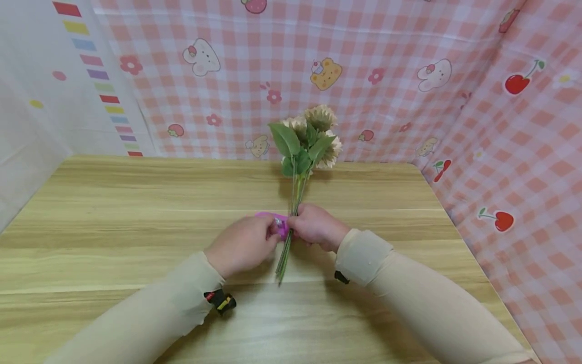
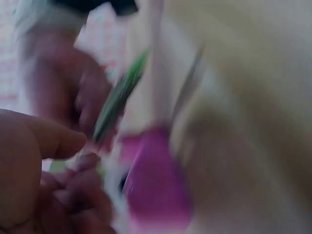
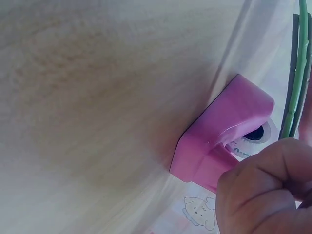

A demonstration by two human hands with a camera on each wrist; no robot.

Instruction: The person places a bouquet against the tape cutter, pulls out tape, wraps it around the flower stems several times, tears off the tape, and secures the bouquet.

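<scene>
A bunch of cream flowers (image 1: 320, 119) with green leaves stands out beyond my hands, blooms toward the back wall. My right hand (image 1: 318, 225) pinches its thin stems (image 1: 297, 189) partway down, and the stem ends point toward me. Just behind the hands sits a pink tape dispenser (image 3: 209, 131) on the table, its tape roll (image 3: 247, 146) partly showing. My left hand (image 1: 245, 242) is close beside the dispenser and stems, fingers curled and thumb near the forefinger. The left wrist view is blurred; whether a strip of tape lies between those fingertips I cannot tell.
A wood-grain table (image 1: 113, 212) spreads under everything. A pink checked cloth (image 1: 254, 65) with cartoon prints hangs along the back and right edges, and a white sheet (image 1: 27, 131) on the left. Dark wrist straps (image 1: 220, 302) show at both sleeve cuffs.
</scene>
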